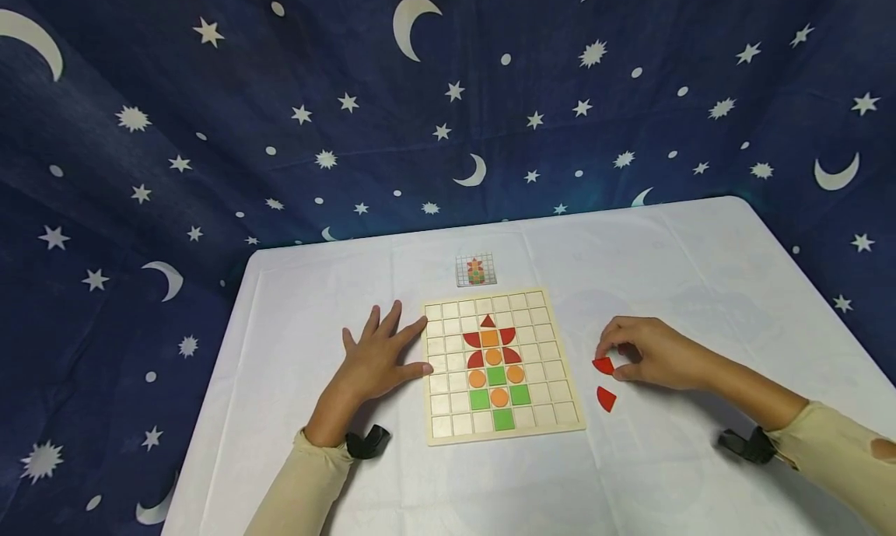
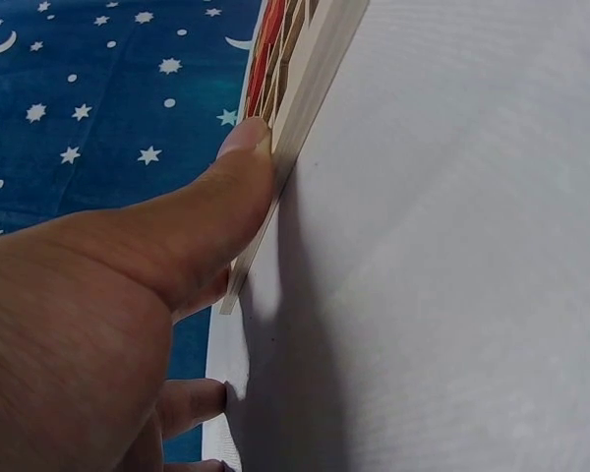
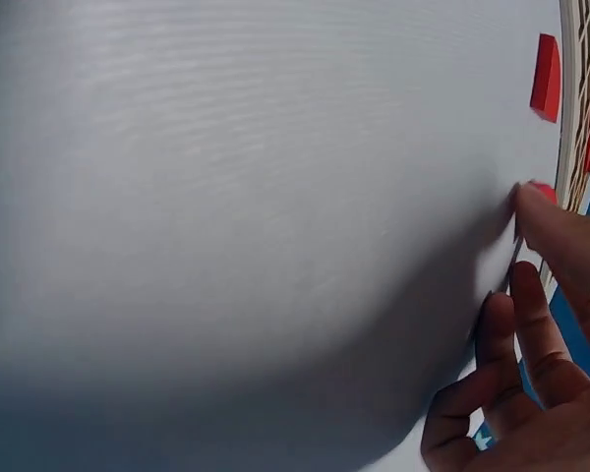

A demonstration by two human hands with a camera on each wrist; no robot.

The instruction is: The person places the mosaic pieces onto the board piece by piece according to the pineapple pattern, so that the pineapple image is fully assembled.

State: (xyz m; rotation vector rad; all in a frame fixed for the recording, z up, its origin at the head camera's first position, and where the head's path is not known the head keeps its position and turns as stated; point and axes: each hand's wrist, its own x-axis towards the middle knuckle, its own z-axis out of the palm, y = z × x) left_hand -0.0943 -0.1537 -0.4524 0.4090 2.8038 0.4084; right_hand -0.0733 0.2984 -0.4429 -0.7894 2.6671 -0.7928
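Observation:
A wooden grid board [image 1: 448,423] lies on the table, with a figure of red, orange and green pieces set in its squares. My left hand [image 1: 374,362] is spread at the board's left edge, thumb and index finger touching the frame; in the left wrist view the thumb [image 2: 211,211] presses against the rim. To the right of the board, my right hand [image 1: 654,353] pinches a red quarter-circle piece [image 1: 603,366] between thumb and fingers, low over the cloth. A second red quarter-circle piece [image 1: 606,399] lies just nearer, apart from the hand.
Behind the board lies a small pattern card [image 1: 475,269] showing a similar figure on a grid. White cloth [image 1: 336,279] covers the table. A dark blue curtain [image 1: 364,46] with moons and stars hangs behind and at both sides.

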